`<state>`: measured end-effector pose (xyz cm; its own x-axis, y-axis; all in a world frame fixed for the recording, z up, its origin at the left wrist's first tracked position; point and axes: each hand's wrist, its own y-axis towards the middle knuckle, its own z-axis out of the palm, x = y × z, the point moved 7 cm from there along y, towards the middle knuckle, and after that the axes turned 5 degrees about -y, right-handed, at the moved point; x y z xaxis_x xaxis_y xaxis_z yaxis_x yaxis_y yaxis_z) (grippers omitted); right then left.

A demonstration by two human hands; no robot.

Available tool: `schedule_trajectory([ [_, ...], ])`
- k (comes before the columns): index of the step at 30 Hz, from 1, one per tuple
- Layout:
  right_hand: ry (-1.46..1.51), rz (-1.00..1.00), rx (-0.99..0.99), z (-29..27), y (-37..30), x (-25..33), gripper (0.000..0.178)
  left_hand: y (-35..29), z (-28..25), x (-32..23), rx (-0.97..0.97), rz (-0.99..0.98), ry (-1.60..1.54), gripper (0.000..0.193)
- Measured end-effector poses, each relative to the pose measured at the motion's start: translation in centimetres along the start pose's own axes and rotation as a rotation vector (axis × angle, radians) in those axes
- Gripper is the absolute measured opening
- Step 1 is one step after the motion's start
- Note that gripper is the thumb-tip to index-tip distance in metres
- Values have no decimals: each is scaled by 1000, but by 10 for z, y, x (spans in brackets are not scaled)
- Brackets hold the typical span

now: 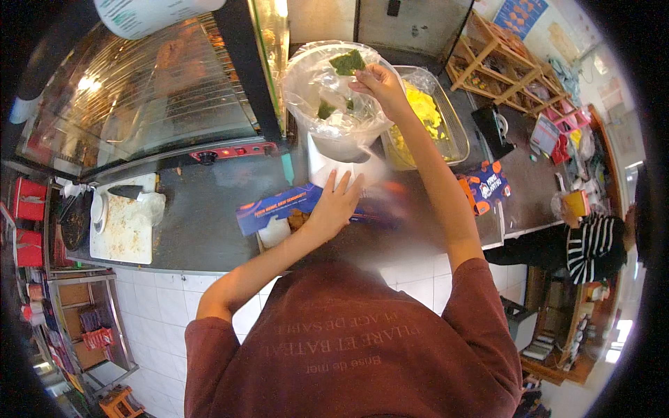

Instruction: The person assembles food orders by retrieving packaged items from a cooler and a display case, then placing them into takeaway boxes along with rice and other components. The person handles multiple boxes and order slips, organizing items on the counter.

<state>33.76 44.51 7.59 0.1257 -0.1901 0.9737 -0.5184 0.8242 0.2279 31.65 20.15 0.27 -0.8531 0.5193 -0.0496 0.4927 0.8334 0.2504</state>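
Note:
My right hand [380,89] pinches a dark green sheet that looks like a piece of seaweed [347,63]. It is above a large white bucket [341,144] lined with clear plastic, and more green pieces [325,109] lie inside. My left hand [334,210] has its fingers spread and lies against the edge of a white paper or lid [322,167] in front of the bucket. Under and beside that hand is an open blue and orange carton [268,210]. A white block and something brown show at its near side; the rest is hidden by my forearm.
Right of the bucket stands a clear tray [456,139] of yellow shredded food. Another printed carton [486,187] lies further right. A glass warming cabinet [146,104] rises at the left. A knife [125,191] lies on a white cutting board [129,237]. Another person [592,247] stands at the far right.

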Motion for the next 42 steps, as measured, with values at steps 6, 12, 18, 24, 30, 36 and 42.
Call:
schedule_trajectory([
  [6, 95, 16, -89, -27, -24, 31, 18, 11, 34, -16, 147, 77, 139, 54],
  [12, -404, 22, 167, 15, 19, 40, 27, 9, 65, -29, -28, 13, 154, 45],
  [18, -1307, 439, 878, 58, 37, -111, 28, 23, 51, -23, 124, -13, -90, 59],
  [24, -1650, 53, 1107, 99, 10, -153, 24, 27, 18, 3, -4, -123, -536, 69],
  [30, -1627, -213, 781, 98, 29, -81, 14, 60, -35, 29, 178, -176, -664, 72],
  [36, -830, -41, 119, 23, 13, 28, 36, 77, 9, 66, 183, -152, -655, 71],
  [42, -439, 360, -94, -50, -157, 110, 30, 93, 7, 72, 188, -88, -760, 66],
])
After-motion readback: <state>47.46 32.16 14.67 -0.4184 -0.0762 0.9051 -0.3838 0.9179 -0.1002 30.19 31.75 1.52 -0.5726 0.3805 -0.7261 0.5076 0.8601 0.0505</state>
